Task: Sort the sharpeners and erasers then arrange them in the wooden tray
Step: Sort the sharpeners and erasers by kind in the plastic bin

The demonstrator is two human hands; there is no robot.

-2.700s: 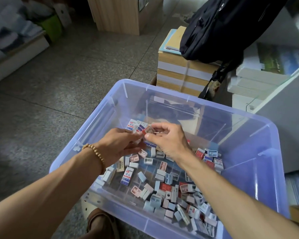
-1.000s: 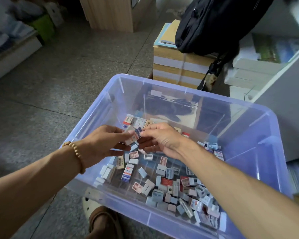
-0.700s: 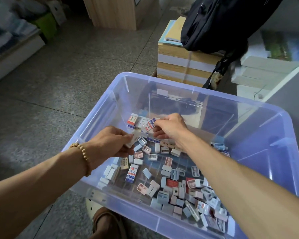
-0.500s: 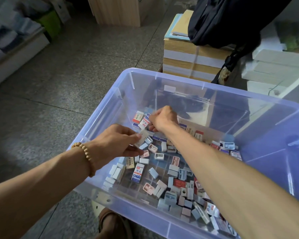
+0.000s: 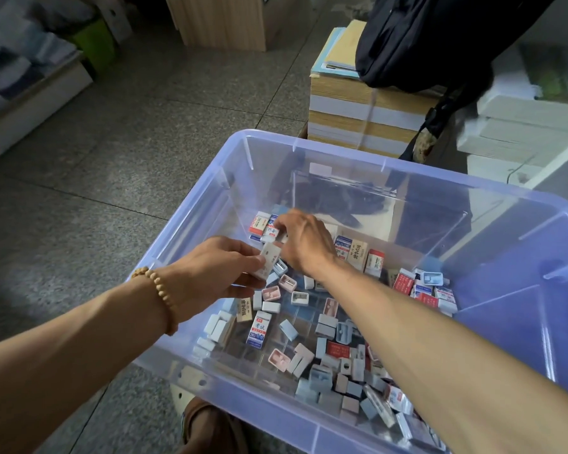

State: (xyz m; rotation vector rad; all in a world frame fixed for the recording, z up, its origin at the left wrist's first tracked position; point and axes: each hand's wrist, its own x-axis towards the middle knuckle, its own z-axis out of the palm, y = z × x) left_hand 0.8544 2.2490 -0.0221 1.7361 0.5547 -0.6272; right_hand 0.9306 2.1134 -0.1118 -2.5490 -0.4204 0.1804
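A clear bluish plastic bin (image 5: 191,224) holds several loose boxed erasers and small pastel sharpeners. My left hand (image 5: 217,273), with a bead bracelet on the wrist, pinches a white eraser (image 5: 269,262) above the bin's left side. My right hand (image 5: 304,240) reaches to the far left corner, its fingers on a boxed eraser (image 5: 271,231) in a row of erasers (image 5: 259,222) standing there. Another row of upright erasers (image 5: 358,253) stands just right of that hand. Pink and blue sharpeners (image 5: 271,293) lie below my hands. No wooden tray is visible.
A strapped stack of books (image 5: 351,116) stands beyond the bin, with a black bag (image 5: 417,40) resting on it. White boxes (image 5: 522,122) are at the right. Grey tiled floor (image 5: 112,142) spreads left. A brown shoe (image 5: 210,427) shows below the bin.
My right hand has moved from the middle of the bin to the far left corner with a boxed eraser. My left hand stays near the left side, still pinching a white eraser.
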